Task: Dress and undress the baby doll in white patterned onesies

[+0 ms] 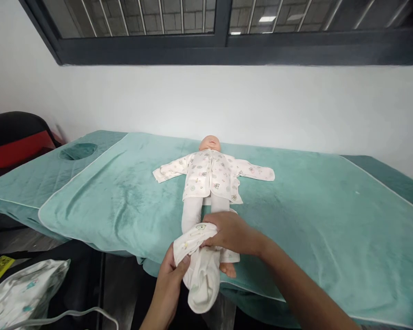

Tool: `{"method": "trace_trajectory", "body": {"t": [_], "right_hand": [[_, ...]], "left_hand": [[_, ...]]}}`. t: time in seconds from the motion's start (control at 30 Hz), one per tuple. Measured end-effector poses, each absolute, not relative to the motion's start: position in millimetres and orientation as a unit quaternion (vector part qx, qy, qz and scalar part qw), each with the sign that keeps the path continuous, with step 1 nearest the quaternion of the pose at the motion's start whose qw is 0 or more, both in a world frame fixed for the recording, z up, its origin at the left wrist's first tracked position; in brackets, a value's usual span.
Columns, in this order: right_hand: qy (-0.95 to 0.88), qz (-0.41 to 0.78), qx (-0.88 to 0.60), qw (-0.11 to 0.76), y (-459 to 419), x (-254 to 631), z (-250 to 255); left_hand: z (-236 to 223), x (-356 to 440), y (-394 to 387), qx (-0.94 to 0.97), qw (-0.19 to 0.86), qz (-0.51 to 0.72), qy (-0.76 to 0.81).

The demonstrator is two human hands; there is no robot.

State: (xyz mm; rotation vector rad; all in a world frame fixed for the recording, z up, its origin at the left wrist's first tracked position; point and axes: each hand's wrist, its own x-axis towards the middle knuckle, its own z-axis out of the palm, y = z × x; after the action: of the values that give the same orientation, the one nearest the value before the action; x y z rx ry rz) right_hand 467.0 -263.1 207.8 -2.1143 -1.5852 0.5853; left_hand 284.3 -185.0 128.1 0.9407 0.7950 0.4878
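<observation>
A baby doll [210, 143] lies on its back, dressed in a white printed jacket [201, 172] with both sleeves spread out. White baby pants [203, 279] are bunched around its lower legs. One bare foot [228, 270] sticks out of the pant leg at the right; the other foot is hidden in the fabric. My left hand [170, 279] pinches the left edge of the pants, thumb on top. Between the doll's shins, my right hand [230, 233] grips the upper part of the pants, its fingertips partly covered by cloth.
The doll rests on a bed with a green cover [313, 220], which has a face hole [78, 151] at the left. A plastic bag of printed cloth [27, 288] and a white cable [79, 313] are at lower left. Behind stands a white wall [278, 105] below a dark-framed window [223, 50].
</observation>
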Motion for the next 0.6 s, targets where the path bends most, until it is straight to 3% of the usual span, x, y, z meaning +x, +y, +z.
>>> {"method": "trace_trajectory", "body": {"t": [0.3,0.6], "right_hand": [[-0.512,0.244,-0.782,0.259,-264.5,469.6,208.0],[-0.443,0.244,-0.788,0.350,-266.1,465.5,212.1]], "left_hand": [[151.4,307.4,-116.9,0.682,0.623,0.234,0.304],[171.8,386.3,-78.2,0.737,0.570,0.253,0.261]]}}
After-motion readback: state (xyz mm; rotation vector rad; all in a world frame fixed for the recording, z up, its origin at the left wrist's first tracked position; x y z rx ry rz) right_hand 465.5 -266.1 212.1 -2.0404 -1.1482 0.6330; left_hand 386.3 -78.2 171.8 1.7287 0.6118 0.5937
